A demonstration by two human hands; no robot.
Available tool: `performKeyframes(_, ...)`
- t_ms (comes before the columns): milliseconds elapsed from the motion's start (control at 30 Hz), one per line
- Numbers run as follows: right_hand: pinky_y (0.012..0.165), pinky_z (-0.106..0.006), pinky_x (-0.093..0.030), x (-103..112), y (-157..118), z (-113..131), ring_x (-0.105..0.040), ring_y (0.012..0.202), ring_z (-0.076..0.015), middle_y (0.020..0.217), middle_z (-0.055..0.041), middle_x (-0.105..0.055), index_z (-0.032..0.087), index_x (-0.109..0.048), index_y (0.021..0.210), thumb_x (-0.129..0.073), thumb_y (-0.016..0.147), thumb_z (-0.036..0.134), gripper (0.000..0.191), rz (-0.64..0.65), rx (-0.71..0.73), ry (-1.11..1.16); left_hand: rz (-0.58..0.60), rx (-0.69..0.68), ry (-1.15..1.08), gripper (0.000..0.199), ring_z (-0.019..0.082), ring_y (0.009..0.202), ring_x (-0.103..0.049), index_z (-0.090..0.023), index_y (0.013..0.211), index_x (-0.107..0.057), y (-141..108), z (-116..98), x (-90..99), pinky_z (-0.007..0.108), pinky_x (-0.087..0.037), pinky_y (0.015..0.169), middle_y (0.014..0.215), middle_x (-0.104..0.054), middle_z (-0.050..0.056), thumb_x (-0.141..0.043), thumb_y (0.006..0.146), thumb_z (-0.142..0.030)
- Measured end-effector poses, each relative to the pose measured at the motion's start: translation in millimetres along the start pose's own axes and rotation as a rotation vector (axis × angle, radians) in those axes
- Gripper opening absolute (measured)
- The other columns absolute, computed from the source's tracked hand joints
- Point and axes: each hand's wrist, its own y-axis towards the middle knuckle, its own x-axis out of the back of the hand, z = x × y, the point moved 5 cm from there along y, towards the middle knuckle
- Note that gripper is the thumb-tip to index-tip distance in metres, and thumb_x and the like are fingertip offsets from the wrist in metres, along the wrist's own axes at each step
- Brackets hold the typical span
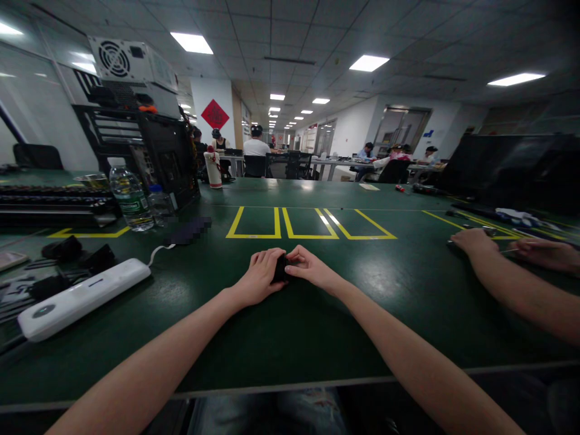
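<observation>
Between my two hands is a small black object (280, 269), low over or resting on the green table. Its exact kind is hidden by the fingers. My left hand (260, 275) wraps round its left side, thumb toward me. From the right, my right hand (309, 267) pinches its near right edge with bent fingers and thumb. Both forearms reach in from the bottom of the view. Just beyond the hands, yellow tape outlines (312, 237) mark the table top.
At left lie a white power strip (86, 299), a dark phone-like slab (188, 231) and black parts (63, 248). Water bottles (130, 196) stand beside an open computer case (165, 151). A co-worker's forearm and hand (475, 244) occupy the right side. A white bottle (212, 168) stands farther back.
</observation>
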Motion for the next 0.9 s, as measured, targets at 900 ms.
performKeyframes(900, 0.081, -0.036, -0.041, 0.3, 1.9, -10.1, -0.052, 0.09, -0.0153, 0.091, -0.0021, -0.054, 0.019, -0.046, 0.089, -0.062, 0.065, 0.03, 0.031, 0.016, -0.062, 0.022, -0.025, 0.006, -0.002, 0.057, 0.026, 0.109, -0.039, -0.024, 0.119, -0.024, 1.0, 0.8, -2.6, 0.046, -0.029, 0.09, 0.118, -0.039, 0.008, -0.056, 0.072, -0.028)
